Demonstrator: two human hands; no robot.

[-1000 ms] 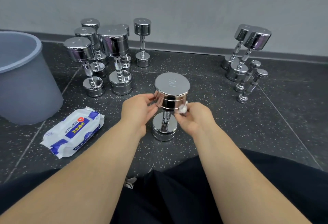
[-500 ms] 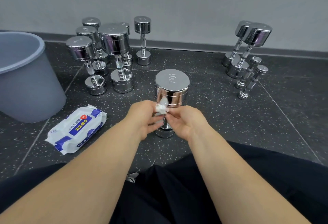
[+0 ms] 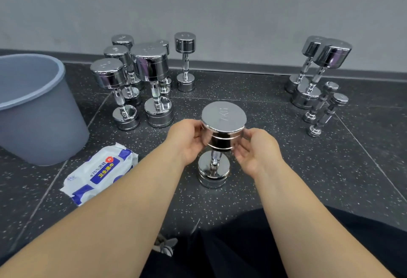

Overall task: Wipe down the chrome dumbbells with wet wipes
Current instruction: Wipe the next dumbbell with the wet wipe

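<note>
A chrome dumbbell marked 7KG stands upright on the floor in front of me. My left hand grips the left side of its top head, with the fingers curled round the rim. On the right side of the same head is my right hand, thumb on the upper edge and fingers bent against the lower edge. No wipe shows in either hand. A white and blue pack of wet wipes lies on the floor to my left.
A grey plastic bucket stands at the far left. Several upright chrome dumbbells are grouped behind the pack, and several more dumbbells stand or lean at the right by the wall. My dark-clothed legs fill the bottom edge.
Both hands rose from the dumbbell's handle, where they held a small white wipe together, to the sides of the top head. The wipe is no longer visible.
</note>
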